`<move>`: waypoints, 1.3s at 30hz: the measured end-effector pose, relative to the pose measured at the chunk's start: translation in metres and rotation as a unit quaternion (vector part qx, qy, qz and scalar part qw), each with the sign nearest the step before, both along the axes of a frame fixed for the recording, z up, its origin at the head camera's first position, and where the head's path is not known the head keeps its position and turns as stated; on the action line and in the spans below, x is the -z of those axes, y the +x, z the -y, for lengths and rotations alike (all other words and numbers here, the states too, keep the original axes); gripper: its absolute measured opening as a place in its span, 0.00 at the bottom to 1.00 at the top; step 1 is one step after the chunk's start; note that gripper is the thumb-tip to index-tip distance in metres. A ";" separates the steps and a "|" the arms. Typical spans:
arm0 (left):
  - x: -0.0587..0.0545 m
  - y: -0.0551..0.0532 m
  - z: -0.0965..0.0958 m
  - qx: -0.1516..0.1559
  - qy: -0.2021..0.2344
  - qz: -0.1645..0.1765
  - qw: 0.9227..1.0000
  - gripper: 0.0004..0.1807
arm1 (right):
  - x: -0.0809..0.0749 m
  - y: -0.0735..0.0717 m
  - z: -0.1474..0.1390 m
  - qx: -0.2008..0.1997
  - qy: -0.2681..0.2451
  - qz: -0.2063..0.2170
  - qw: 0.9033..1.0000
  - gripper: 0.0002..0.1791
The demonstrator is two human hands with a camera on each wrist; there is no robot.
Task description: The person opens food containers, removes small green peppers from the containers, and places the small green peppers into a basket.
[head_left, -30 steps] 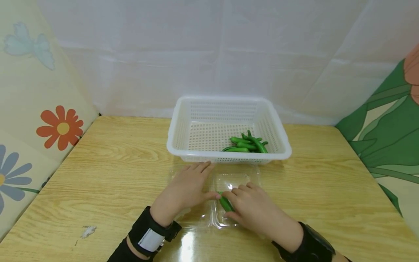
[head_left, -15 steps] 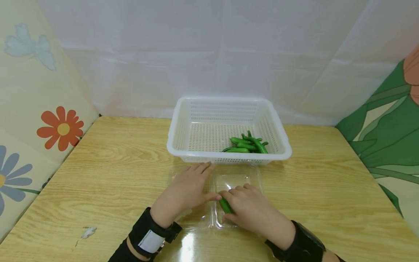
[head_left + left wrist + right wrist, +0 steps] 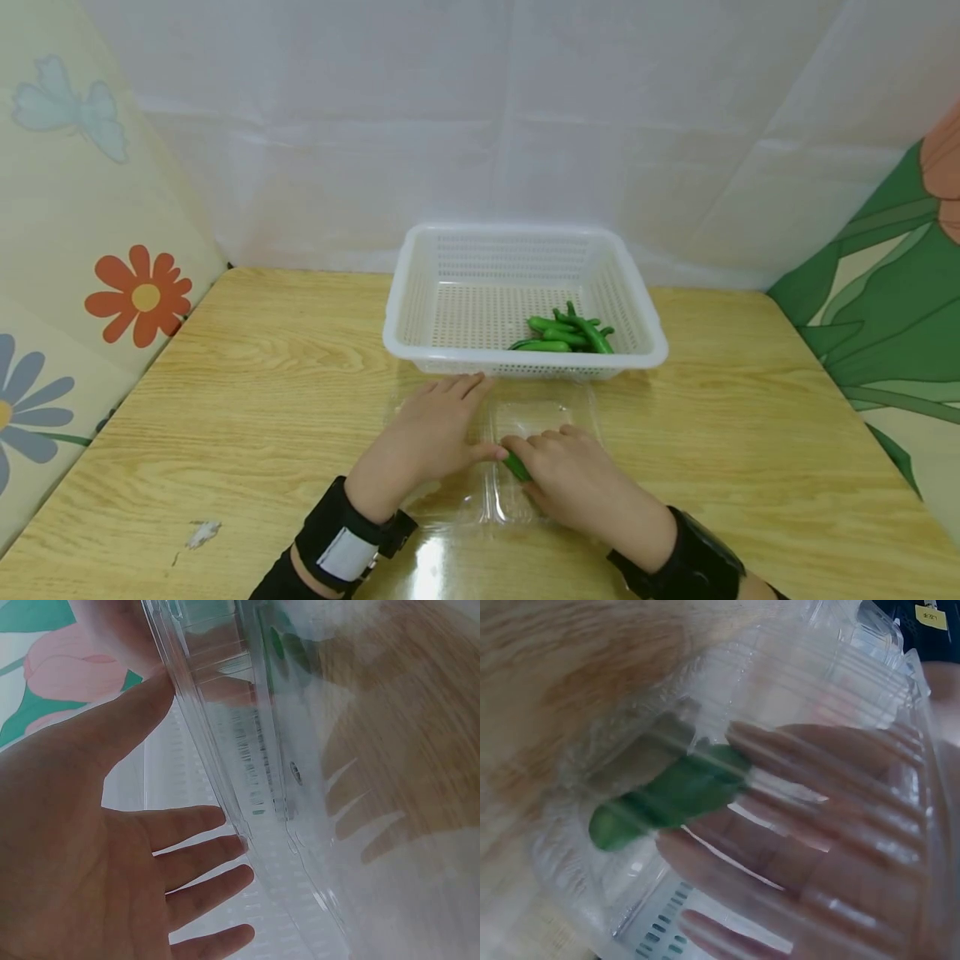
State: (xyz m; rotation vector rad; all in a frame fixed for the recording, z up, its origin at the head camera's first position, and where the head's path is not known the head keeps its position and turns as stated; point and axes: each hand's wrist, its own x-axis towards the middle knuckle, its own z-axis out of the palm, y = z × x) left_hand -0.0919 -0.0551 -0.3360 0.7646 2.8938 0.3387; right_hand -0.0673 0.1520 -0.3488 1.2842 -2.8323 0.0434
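A clear plastic clamshell box [image 3: 534, 414] lies opened out on the table in the head view, its two halves side by side. My left hand [image 3: 438, 429] rests over the left half with fingers straight, its thumb reaching to the middle fold. In the left wrist view the fingertips [image 3: 238, 846] are right at the box's edge. My right hand [image 3: 573, 471] holds a green chili pepper [image 3: 516, 467] low in the right half, its fingers bent over the pepper. Through the clear wall, the right wrist view shows fingers against the pepper's one end; the palm hides part of it in the head view.
Just behind the box stands a white perforated basket [image 3: 525, 358], with several green peppers [image 3: 573, 333] piled at its front right. The wooden table [image 3: 285, 358] meets a white cloth at the back and printed panels on both sides.
My right hand has shifted slightly left and toward me, and covers more of the pepper. The left hand has stayed in place.
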 end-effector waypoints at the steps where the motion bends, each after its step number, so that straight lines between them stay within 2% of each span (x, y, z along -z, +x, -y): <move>1: 0.000 0.000 0.000 0.000 0.000 0.000 1.000 0.52 | 0.001 0.000 0.000 -0.001 -0.006 -0.002 1.000 0.27; 6: 0.000 0.000 0.001 -0.001 0.002 0.006 1.000 0.52 | 0.002 -0.001 -0.002 0.000 -0.031 -0.014 0.999 0.23; 15: 0.001 0.000 0.003 -0.002 0.006 0.008 1.000 0.52 | -0.004 -0.004 -0.003 0.022 -0.036 -0.015 0.999 0.25; 22: 0.000 0.000 0.002 -0.001 0.005 0.009 1.000 0.52 | -0.011 -0.009 -0.006 0.037 -0.076 -0.028 0.996 0.22; 27: 0.001 -0.001 0.002 0.004 0.001 0.005 1.000 0.52 | -0.020 -0.010 -0.009 0.034 -0.110 -0.049 0.992 0.23; 31: 0.001 -0.001 0.002 0.002 0.002 0.006 1.000 0.52 | -0.027 -0.014 -0.011 0.012 -0.141 -0.089 0.986 0.24; 35: 0.000 -0.001 0.001 0.000 0.004 0.008 1.000 0.51 | -0.032 -0.018 -0.013 -0.010 -0.176 -0.132 0.975 0.28; 39: 0.000 -0.001 0.000 0.002 0.009 0.005 1.000 0.51 | -0.033 -0.022 -0.017 -0.016 -0.206 -0.161 0.965 0.30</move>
